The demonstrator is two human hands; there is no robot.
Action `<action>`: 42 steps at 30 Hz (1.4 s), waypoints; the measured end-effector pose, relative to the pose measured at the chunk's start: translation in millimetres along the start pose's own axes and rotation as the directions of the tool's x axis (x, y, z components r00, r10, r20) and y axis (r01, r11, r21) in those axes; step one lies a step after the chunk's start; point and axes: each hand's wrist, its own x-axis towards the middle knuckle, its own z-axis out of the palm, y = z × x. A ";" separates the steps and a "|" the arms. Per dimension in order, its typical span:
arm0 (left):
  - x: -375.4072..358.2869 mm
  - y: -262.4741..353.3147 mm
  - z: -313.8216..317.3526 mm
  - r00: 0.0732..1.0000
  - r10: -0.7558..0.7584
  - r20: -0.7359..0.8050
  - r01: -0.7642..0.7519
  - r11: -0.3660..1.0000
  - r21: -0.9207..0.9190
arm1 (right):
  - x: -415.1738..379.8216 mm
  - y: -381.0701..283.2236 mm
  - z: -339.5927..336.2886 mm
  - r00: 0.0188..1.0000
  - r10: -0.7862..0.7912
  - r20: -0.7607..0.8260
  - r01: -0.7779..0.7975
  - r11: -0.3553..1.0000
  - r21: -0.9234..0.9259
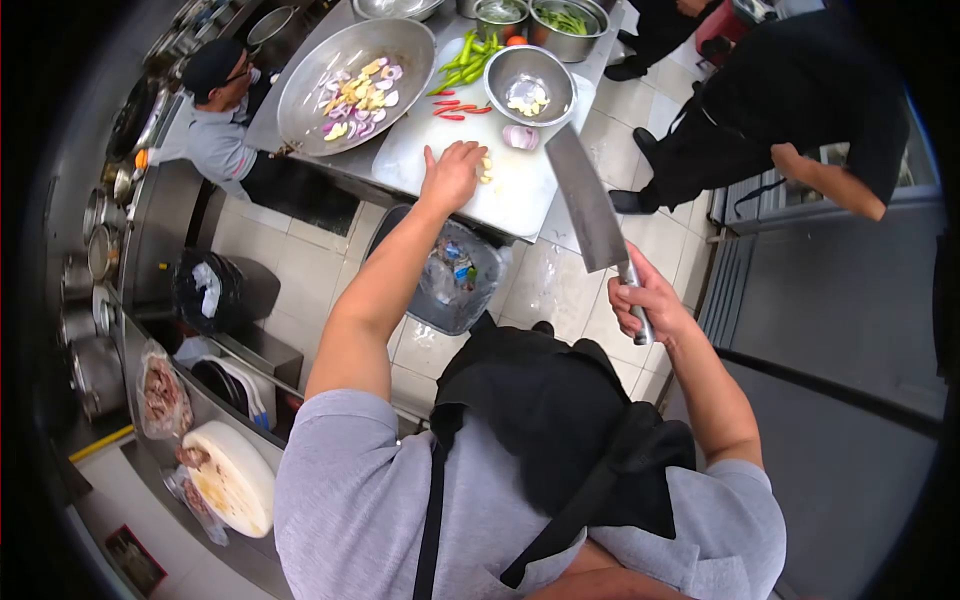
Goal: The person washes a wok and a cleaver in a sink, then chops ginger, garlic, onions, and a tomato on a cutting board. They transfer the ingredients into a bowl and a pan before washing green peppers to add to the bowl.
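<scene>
My right hand (648,298) grips the handle of a cleaver (588,208), its broad blade raised and slanting up to the left, off the board's right edge. On the white cutting board (400,165) my left hand (455,174) is spread with its fingers apart, beside a few pale garlic pieces (487,168). A chunk of purple onion (520,137) lies beyond them. Sliced red chilies (462,109) and long green peppers (468,62) rest farther back. A steel bowl (530,62) with garlic inside stands at the back right of the board.
A wide metal pan (425,50) of sliced onion, garlic and ginger stands left of the board. Below the table edge is a grey waste bin (435,318). One person (215,130) is at the left, another (800,100) at the right. Greens fill a steel pot (580,45) behind.
</scene>
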 end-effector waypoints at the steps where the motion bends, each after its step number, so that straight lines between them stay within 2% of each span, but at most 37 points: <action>1: -3.2 1.6 2.9 1.000 -0.019 -0.008 0.019 1.000 0.004 | 4.8 2.6 -6.1 1.000 0.010 0.015 -0.010 1.000 -0.011; 4: -6.8 8.5 3.1 0.999 -0.043 -0.033 0.044 0.999 0.029 | 22.4 17.5 -24.9 0.997 0.080 0.002 -0.079 0.990 -0.119; 5: -6.5 10.6 3.4 0.999 -0.016 -0.036 0.020 0.995 0.099 | 26.4 22.4 -29.8 0.996 0.090 0.013 -0.088 0.989 -0.119; 10: -14.3 46.4 8.1 0.999 -0.022 -0.040 0.032 0.960 0.278 | 43.2 29.9 -49.0 0.998 0.048 0.032 -0.033 0.933 -0.357; 12: -20.1 68.6 13.9 0.992 -0.129 -0.002 0.124 0.946 0.300 | 51.9 28.0 -51.8 0.999 0.040 0.031 -0.019 0.868 -0.497; 13: -22.8 76.0 15.4 0.991 -0.137 -0.005 0.132 0.943 0.306 | 56.6 27.9 -50.7 0.998 0.043 0.041 -0.017 0.867 -0.498; 15: -26.9 89.2 16.4 0.970 -0.225 -0.091 0.240 0.944 0.227 | 65.3 25.0 -45.6 0.998 0.031 0.049 0.006 0.787 -0.617; 16: -28.1 81.0 23.8 0.940 -0.242 -0.239 0.283 0.946 0.158 | 69.6 19.6 -44.4 0.997 0.063 0.041 -0.017 0.718 -0.696; 17: -25.7 75.5 17.3 0.901 -0.295 -0.318 0.348 0.929 0.126 | 77.8 24.0 -50.9 0.997 0.068 0.041 -0.020 0.715 -0.699; 18: -22.2 64.4 15.5 0.880 -0.333 -0.339 0.375 0.925 0.065 | 82.8 26.6 -46.6 0.961 -0.216 0.172 0.252 0.436 -0.864; 20: -17.3 42.2 18.6 0.852 -0.379 -0.360 0.405 0.914 -0.003 | 76.8 15.7 -29.8 0.996 -0.086 0.032 0.040 0.092 -0.995; 22: -8.2 24.0 26.1 0.964 -0.122 -0.235 0.152 0.982 0.114 | 83.3 31.0 -36.6 0.990 -0.136 0.040 0.051 0.079 -0.996; 23: -0.4 17.3 27.8 0.960 -0.125 -0.252 0.156 0.982 0.109 | 89.8 39.2 -43.5 0.980 -0.190 0.050 0.065 0.076 -0.995; 24: 5.4 11.2 29.7 0.971 -0.065 -0.230 0.074 0.997 0.031 | 90.0 47.0 -46.7 0.957 -0.270 0.108 0.151 0.145 -0.978; 25: 7.3 5.1 32.7 0.978 -0.005 -0.207 -0.005 0.999 -0.050 | 89.5 52.6 -52.2 0.958 -0.265 0.114 0.153 0.131 -0.980; 26: 10.9 -4.0 35.1 0.976 -0.017 -0.218 0.004 0.998 -0.057 | 87.8 54.4 -53.5 0.948 -0.297 0.114 0.164 0.148 -0.975; 27: 14.6 -13.3 35.6 0.959 -0.101 -0.265 0.101 0.995 -0.012 | 87.3 54.3 -54.9 0.938 -0.328 0.113 0.175 0.167 -0.970; 29: 11.1 -21.5 37.6 0.879 -0.245 -0.409 0.280 0.960 0.028 | 85.5 48.3 -50.0 0.943 -0.305 0.131 0.173 0.112 -0.979; 31: 9.3 -20.3 33.0 0.845 -0.330 -0.421 0.356 0.934 -0.018 | 85.5 38.0 -29.5 0.996 -0.064 -0.060 -0.065 -0.091 -0.994; 32: 4.8 -15.5 28.7 0.843 -0.335 -0.421 0.361 0.932 -0.017 | 89.3 43.2 -30.1 0.997 -0.060 -0.057 -0.062 -0.092 -0.994; 34: -6.4 5.4 19.9 0.713 -0.322 -0.623 0.323 0.939 -0.116 | 99.1 53.3 -34.9 0.997 -0.058 -0.048 -0.061 -0.243 -0.968; 35: -16.7 20.9 20.6 0.714 -0.320 -0.623 0.324 0.939 -0.110 | 100.1 51.5 -35.3 0.997 -0.058 -0.043 -0.056 -0.240 -0.969; 36: -32.1 41.0 25.0 0.515 -0.493 -0.701 0.357 0.867 -0.347 | 100.5 48.5 -36.8 0.999 -0.054 0.004 -0.002 -0.112 -0.994; 37: -49.3 61.8 32.9 0.291 -0.654 -0.698 0.328 0.754 -0.569 | 99.3 46.7 -38.2 0.997 -0.051 0.050 0.051 0.018 -0.999; 38: -67.0 78.3 55.7 0.217 -0.820 -0.529 0.222 0.569 -0.792 | 99.1 43.5 -40.3 0.997 -0.045 0.054 0.055 0.020 -0.998; 39: -81.6 93.1 82.8 0.171 -0.933 -0.316 0.088 0.334 -0.938 | 101.3 38.4 -42.7 0.994 -0.059 0.086 0.093 0.127 -0.987; 40: -88.0 113.6 103.3 0.153 -0.966 -0.207 0.059 0.217 -0.974 | 103.6 34.7 -43.7 0.990 -0.076 0.117 0.132 0.233 -0.964; 41: -89.2 133.5 115.6 0.138 -0.986 -0.093 0.024 0.097 -0.995 | 102.9 30.6 -38.9 0.992 -0.063 0.114 0.126 0.272 -0.954; 42: -84.3 149.4 107.8 0.134 -0.986 -0.096 0.016 0.099 -0.995 | 102.2 26.6 -34.1 0.993 -0.049 0.110 0.120 0.311 -0.943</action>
